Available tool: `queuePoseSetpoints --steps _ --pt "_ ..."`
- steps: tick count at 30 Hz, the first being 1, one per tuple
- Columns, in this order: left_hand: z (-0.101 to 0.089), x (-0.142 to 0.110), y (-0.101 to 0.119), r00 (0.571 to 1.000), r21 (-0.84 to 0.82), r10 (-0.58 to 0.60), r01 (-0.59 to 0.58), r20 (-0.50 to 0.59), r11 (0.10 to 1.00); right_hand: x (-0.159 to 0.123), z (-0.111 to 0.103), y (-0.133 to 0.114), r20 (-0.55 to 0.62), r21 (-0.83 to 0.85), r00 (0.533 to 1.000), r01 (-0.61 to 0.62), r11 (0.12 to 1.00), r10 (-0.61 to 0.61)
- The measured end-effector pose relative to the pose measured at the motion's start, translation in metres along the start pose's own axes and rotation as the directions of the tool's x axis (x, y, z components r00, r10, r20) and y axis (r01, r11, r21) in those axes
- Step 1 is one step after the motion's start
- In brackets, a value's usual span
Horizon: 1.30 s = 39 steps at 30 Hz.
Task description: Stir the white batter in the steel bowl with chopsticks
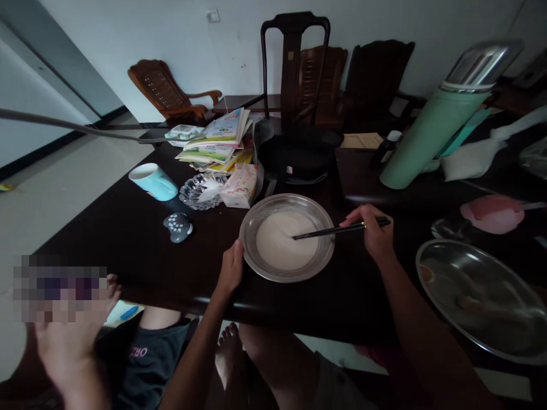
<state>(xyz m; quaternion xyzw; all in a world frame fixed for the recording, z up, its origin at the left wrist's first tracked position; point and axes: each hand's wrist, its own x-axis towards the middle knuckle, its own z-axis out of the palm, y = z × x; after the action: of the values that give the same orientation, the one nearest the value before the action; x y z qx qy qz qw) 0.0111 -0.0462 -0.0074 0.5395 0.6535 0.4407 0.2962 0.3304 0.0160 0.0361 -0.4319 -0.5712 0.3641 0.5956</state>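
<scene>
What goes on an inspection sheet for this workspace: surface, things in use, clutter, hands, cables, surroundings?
Surface: dark, glossy table.
Things in use: metal bowl of pale liquid; chopsticks with tips in the liquid.
Clutter: mug, glass dish, grey object, tissue pack, books and black bag beyond or left of the bowl; flask and basin to its right.
Hands: left hand on the bowl's left edge; right hand gripping the chopsticks.
Cables: a dark cord-like line from the left edge; nature unclear.
Surroundings: wooden chairs, wall socket, another person at left.
</scene>
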Motion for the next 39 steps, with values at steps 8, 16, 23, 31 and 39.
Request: queuePoseSetpoints --steps 8,16,23,31,39 --pt "0.002 0.003 0.001 0.999 -0.034 0.021 -0.021 -0.025 0.999 0.004 0.002 0.002 0.209 -0.049 0.978 0.036 0.998 -0.025" --pt "0.003 0.008 -0.002 1.000 -0.044 -0.024 0.023 -0.016 0.999 0.004 0.004 0.009 0.281 0.037 0.960 -0.018 0.999 0.007" --pt "0.005 0.009 0.002 1.000 -0.054 -0.013 0.012 -0.025 0.998 0.005 0.006 0.006 0.040 -0.089 0.991 0.129 0.988 -0.126" --pt "0.002 0.005 0.001 0.999 -0.042 -0.033 0.032 -0.016 0.999 -0.002 0.016 0.003 0.232 -0.016 0.972 0.046 0.999 -0.041" --pt "-0.003 0.003 0.009 1.000 -0.064 -0.017 0.015 -0.022 0.998 -0.001 0.003 -0.026 0.012 -0.115 1.000 0.011 0.993 -0.009"
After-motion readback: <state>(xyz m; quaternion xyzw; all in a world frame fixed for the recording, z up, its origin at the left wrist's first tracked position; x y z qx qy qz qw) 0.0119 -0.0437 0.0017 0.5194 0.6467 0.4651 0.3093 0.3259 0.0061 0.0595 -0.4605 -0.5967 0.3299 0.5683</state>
